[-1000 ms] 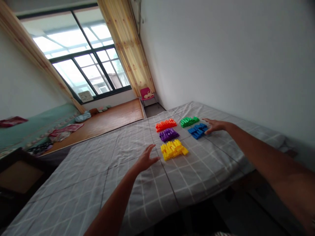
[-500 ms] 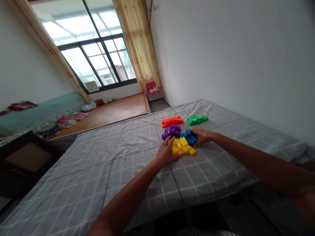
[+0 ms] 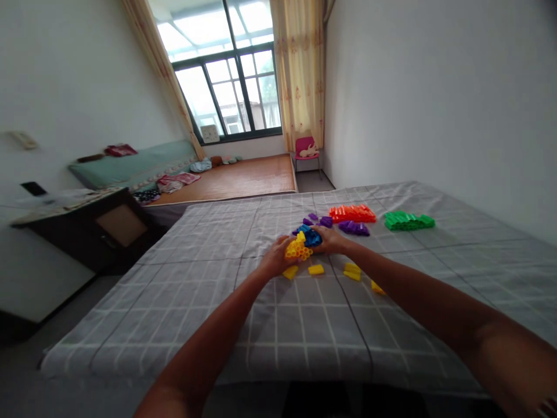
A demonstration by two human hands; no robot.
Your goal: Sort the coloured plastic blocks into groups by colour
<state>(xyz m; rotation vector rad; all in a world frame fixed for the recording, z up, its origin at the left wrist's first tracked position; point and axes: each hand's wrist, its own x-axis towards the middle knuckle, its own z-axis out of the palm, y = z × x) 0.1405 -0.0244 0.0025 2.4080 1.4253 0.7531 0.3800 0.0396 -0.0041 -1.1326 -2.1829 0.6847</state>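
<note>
My left hand (image 3: 277, 255) is closed round a bunch of yellow plastic tubes (image 3: 296, 251), their round open ends facing me. Against it, my right hand (image 3: 329, 239) grips a bunch of blue plastic tubes (image 3: 310, 235) from the right side. The two bunches touch, and one yellow tube lies across the blue ones. Loose yellow tubes (image 3: 316, 270) are scattered on the cloth below and right of my hands. Just beyond my hands are scattered purple tubes (image 3: 325, 222), and a purple pile (image 3: 354, 227) sits further right. My fingertips are partly hidden by the tubes.
A row of red-orange tubes (image 3: 352, 213) and a green pile (image 3: 409, 220) lie farther back on the grey checked cloth (image 3: 209, 290). A wall (image 3: 435, 104) runs along the right. A dark cabinet (image 3: 117, 223) stands left, with a low bed (image 3: 248, 177) beyond.
Both bunches have moved left across the cloth. Several yellow and purple tubes have come apart from their piles and lie scattered. The camera view has turned left.
</note>
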